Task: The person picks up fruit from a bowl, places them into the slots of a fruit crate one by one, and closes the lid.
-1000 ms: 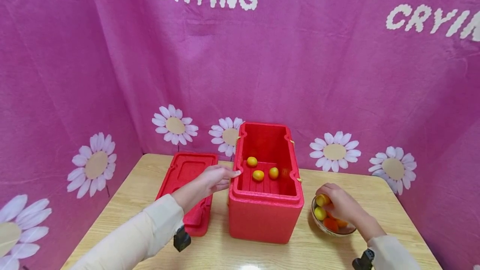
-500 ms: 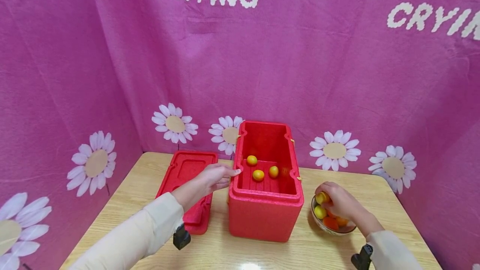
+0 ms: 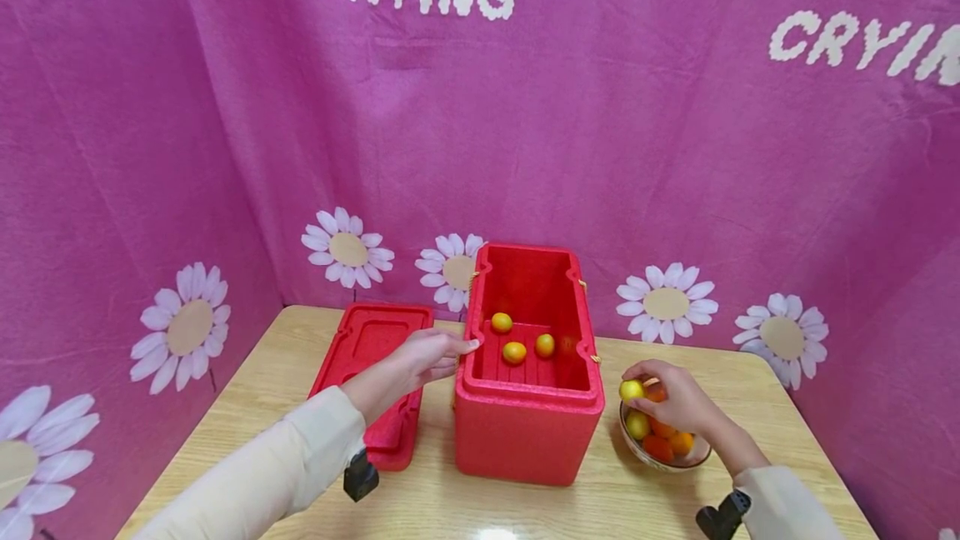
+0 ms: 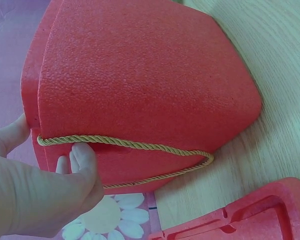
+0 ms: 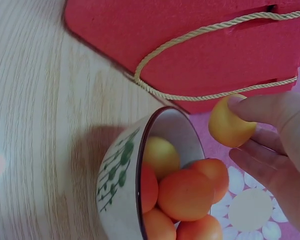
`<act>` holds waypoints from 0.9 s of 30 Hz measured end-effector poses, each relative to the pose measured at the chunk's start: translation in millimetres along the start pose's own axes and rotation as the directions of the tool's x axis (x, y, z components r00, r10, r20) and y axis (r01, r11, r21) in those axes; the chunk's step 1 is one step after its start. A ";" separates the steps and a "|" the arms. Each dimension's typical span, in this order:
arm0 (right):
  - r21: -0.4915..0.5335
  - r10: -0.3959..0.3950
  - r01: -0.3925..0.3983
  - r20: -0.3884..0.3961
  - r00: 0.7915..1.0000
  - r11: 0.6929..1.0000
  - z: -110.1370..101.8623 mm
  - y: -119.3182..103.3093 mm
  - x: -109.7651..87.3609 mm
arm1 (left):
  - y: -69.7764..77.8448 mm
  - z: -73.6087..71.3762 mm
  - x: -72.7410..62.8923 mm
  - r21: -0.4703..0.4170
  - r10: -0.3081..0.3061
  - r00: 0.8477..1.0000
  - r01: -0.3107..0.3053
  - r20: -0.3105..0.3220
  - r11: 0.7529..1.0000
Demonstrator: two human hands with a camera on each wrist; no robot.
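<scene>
A red foam box (image 3: pixel 528 440), its top off, stands upright on the table with several inches of depth showing. Three yellow-orange fruits (image 3: pixel 513 352) lie on its floor. My left hand (image 3: pixel 431 355) grips the box's left rim, thumb over the edge and fingers curled against the outer side, by the golden rope (image 4: pixel 155 147). My right hand (image 3: pixel 675 397) pinches a small yellow fruit (image 5: pixel 229 122) between thumb and fingers, just above a patterned bowl (image 5: pixel 117 172). In the bowl lie several orange and red-orange fruits (image 5: pixel 186 194) and a yellow one (image 5: pixel 161 155).
Left of the box, the red lid (image 3: pixel 378 336) lies flat on the wooden table (image 3: pixel 247 407), beneath my left forearm. The bowl stands to the box's right, a short gap away. A pink flowered cloth (image 3: pixel 600 148) hangs behind the table.
My right hand has lifted slightly up and left from the bowl with the yellow fruit, uncovering more of the fruits below. The left hand keeps its grip on the rim.
</scene>
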State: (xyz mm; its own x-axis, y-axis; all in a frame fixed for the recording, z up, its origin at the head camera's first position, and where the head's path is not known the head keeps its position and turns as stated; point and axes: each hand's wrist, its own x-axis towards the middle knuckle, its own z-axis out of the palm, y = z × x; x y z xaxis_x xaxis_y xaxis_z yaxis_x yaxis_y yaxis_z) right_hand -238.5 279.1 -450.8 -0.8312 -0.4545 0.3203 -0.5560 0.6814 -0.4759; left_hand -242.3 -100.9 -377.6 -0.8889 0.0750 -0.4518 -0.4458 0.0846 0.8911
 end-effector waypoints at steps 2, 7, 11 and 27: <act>0.051 0.009 -0.009 0.000 1.000 0.999 0.4 -1.7 0.3 | -0.2 -0.6 -0.1 0.009 -0.002 1.000 0.002 -0.001 1.000; 0.114 0.028 -0.028 0.002 1.000 0.993 -0.5 -7.0 1.6 | -0.7 -1.1 -0.9 0.014 0.013 1.000 -0.013 0.001 1.000; 0.121 0.021 -0.020 -0.008 1.000 0.992 -0.7 -10.0 4.5 | -0.6 -1.0 -1.6 0.006 0.017 1.000 -0.017 -0.001 1.000; 0.156 -0.011 0.012 -0.008 1.000 0.988 -8.7 -22.5 23.7 | -0.4 -0.7 -2.1 0.000 0.016 1.000 -0.016 -0.003 1.000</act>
State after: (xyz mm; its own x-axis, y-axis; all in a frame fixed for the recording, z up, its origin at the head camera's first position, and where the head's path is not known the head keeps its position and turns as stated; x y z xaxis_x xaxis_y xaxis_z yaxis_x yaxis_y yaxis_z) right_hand -245.7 258.0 -425.4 -0.8248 -0.4573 0.3324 -0.5597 0.5780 -0.5938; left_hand -240.3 -101.8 -377.0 -0.8964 0.0732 -0.4371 -0.4311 0.0838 0.8984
